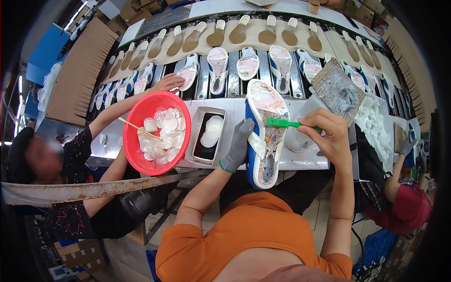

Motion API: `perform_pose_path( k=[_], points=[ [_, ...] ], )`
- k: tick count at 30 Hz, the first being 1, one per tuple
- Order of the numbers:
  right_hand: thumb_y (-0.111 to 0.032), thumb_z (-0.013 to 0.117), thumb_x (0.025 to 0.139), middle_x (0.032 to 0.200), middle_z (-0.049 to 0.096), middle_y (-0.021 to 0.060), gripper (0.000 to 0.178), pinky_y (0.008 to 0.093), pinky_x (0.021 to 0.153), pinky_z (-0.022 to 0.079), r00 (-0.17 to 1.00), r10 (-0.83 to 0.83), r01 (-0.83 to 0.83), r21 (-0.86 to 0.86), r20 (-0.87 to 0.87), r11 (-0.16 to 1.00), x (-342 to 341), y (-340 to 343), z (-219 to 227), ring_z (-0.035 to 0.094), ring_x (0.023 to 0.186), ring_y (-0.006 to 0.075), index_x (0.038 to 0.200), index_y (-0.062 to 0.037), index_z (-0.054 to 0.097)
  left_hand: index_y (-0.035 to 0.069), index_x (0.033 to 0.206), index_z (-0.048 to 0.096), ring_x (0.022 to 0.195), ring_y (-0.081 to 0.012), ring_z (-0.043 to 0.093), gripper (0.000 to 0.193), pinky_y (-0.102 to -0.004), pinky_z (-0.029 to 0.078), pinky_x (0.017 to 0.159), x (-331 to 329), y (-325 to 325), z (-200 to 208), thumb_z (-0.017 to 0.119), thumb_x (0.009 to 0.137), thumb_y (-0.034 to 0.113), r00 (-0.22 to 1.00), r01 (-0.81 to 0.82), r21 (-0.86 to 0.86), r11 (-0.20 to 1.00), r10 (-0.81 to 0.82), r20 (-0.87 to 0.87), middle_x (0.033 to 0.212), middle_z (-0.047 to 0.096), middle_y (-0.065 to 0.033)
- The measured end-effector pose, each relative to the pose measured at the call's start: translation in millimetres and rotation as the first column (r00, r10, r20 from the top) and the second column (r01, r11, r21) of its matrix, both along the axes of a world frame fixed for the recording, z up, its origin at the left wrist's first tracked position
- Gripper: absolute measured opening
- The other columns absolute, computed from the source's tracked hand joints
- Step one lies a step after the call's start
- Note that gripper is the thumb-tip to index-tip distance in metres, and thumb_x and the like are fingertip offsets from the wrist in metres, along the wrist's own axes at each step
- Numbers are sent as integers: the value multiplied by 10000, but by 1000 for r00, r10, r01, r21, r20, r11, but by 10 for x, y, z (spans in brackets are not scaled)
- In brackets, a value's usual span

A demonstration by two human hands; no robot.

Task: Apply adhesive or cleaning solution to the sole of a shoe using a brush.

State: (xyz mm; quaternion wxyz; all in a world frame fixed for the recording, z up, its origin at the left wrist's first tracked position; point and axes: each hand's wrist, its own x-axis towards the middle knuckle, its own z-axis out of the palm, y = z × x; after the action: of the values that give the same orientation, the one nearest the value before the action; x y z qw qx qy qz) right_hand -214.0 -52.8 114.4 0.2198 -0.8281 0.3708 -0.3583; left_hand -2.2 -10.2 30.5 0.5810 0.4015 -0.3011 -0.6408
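Centrally, a blue-and-white shoe (268,141) is held over the near edge of the worktop (305,162), its wide end pointing far and its narrow end near. The left hand (238,141), in a grey glove, has its grip closed on the shoe's left side. The bare right hand (331,134) pinches a green brush (284,123) between thumb and fingers, its head over the shoe's middle; whether it touches is hard to tell. The shoe is probably light and fairly stiff; its exposed face looks rough and may be tacky, so its side seems the sounder hold.
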Motion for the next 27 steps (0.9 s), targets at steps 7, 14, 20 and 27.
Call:
perform_pose_path(
  k=[7,14,20,27],
  points=[
    [-20,749,738,795,661,82,108,273,589,478,990,26,-36,-73,-140,997,58,256,-64,623,680,164,814,13,681,-22,1214,515,934,-142,617,533,-289,504,799,24,-89,-279,474,949,439,999,36,-28,999,-37,-36,1075,620,-101],
    [-69,726,778,761,651,76,103,260,597,437,983,-181,177,84,38,981,-162,-167,-147,606,682,153,804,16,676,-66,1291,470,997,-176,620,796,-304,508,847,145,-111,-353,586,813,560,935,349,-100,932,-338,108,1159,610,-139],
    [-104,746,765,747,633,78,125,303,569,451,989,-107,106,17,101,994,-128,-34,-247,609,642,220,795,-16,663,-49,1279,494,960,-176,633,673,-303,515,815,184,-166,-336,563,828,447,942,304,-54,951,-292,163,1135,620,-131],
    [-126,721,803,751,639,72,142,287,581,452,971,-231,229,31,65,973,-298,-137,-277,608,656,180,789,1,660,-11,1231,529,878,-159,650,588,-289,525,754,147,-157,-467,571,822,408,943,310,-84,947,-295,157,1062,641,-88]
  ],
)
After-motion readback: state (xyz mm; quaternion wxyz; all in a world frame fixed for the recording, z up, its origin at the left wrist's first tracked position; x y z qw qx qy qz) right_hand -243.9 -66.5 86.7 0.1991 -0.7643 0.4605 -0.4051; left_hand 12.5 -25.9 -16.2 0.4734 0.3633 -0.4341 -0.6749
